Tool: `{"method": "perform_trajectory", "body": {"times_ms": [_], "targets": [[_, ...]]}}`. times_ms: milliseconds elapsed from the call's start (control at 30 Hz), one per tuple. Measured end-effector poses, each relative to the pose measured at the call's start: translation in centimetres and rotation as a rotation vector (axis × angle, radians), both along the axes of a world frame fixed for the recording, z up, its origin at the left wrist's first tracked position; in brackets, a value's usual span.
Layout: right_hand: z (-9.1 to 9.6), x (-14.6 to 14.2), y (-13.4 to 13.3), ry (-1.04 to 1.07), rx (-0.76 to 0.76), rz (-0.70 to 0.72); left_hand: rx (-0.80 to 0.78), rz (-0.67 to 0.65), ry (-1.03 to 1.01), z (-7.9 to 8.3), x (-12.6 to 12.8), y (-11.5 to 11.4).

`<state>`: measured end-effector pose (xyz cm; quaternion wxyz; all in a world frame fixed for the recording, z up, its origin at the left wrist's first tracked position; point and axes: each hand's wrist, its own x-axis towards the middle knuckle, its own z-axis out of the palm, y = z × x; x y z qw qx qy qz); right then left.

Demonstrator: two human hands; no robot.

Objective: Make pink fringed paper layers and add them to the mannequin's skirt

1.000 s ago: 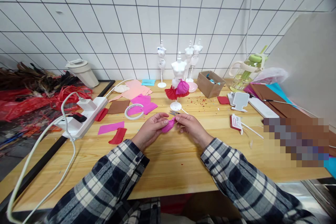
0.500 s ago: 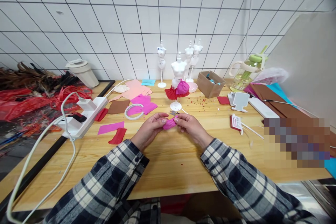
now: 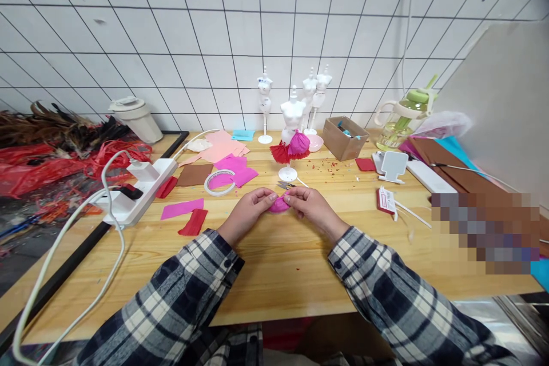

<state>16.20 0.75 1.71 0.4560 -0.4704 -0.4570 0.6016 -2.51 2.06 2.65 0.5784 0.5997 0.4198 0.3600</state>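
Note:
My left hand [image 3: 247, 214] and my right hand [image 3: 312, 209] meet over the middle of the wooden table [image 3: 274, 274]. Both pinch a small bunched piece of pink crepe paper [image 3: 279, 204] between their fingertips, just above the tabletop. Right behind the hands lie small scissors [image 3: 283, 185]. Further back stands a white mini mannequin [image 3: 292, 120] on a round foot, wearing a red and pink paper skirt [image 3: 291, 147].
Pink, red and brown paper scraps [image 3: 182, 208] and a tape ring [image 3: 218, 182] lie at left, beside a white power strip [image 3: 137, 186] with cables. A cardboard box [image 3: 343, 137], a phone stand [image 3: 393, 164], a green bottle [image 3: 403, 117] and paper sheets are at right.
The pink paper piece has been gathered into a shorter, rounder bunch, and both hands have dropped slightly toward the tabletop.

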Motion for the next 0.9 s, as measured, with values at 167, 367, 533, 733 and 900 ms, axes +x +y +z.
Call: {"method": "perform_trajectory", "body": {"times_ms": [167,367,533,733,900], "targets": [[0.1,-0.2,-0.2,-0.073,-0.002,0.062,0.032,-0.015,0.073,0.1,0.0,0.0],[0.0,-0.1,-0.1,-0.032,0.000,0.022,0.010,0.008,0.057,-0.2,-0.1,0.2],[-0.1,0.0,-0.1,0.019,-0.063,-0.007,-0.028,0.038,-0.006,-0.3,0.0,0.1],[0.0,-0.2,-0.1,0.138,-0.043,-0.078,-0.102,-0.038,-0.094,-0.8,0.3,-0.1],[0.3,-0.2,-0.3,0.193,-0.013,-0.127,-0.136,-0.082,-0.049,-1.6,0.5,-0.2]]}}
